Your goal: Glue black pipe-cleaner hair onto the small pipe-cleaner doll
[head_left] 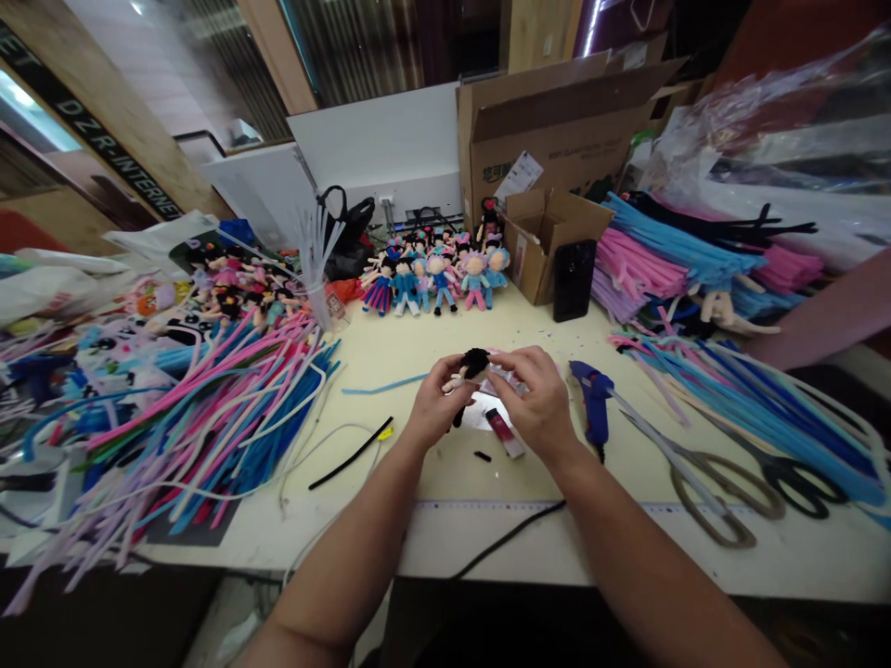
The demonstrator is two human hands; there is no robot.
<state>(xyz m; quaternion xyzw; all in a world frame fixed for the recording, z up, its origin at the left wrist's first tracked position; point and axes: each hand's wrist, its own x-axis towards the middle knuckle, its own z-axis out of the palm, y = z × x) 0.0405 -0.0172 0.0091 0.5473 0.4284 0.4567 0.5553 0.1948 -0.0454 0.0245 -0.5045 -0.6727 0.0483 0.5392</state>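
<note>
Over the middle of the table, my left hand (440,404) and my right hand (537,394) both pinch a small pipe-cleaner doll (476,363) with black hair. The fingers cover much of its body. Just below the hands lies a small dark-red and pink tube (502,432), and nearer me is a short black snippet (483,456). A blue pipe cleaner (384,384) stretches out to the left of my left hand. Closer to me on that side rests a black pipe cleaner (348,455). To the right of my right hand is a blue glue gun (594,401).
Large scissors (724,482) and black-handled scissors (800,482) lie at right, beside pipe-cleaner bundles (780,408). More pipe cleaners (229,417) spread across the left. Finished dolls (440,283) stand behind, near a phone (574,281) and cardboard boxes (543,130). A ruler strip (626,507) runs along the front.
</note>
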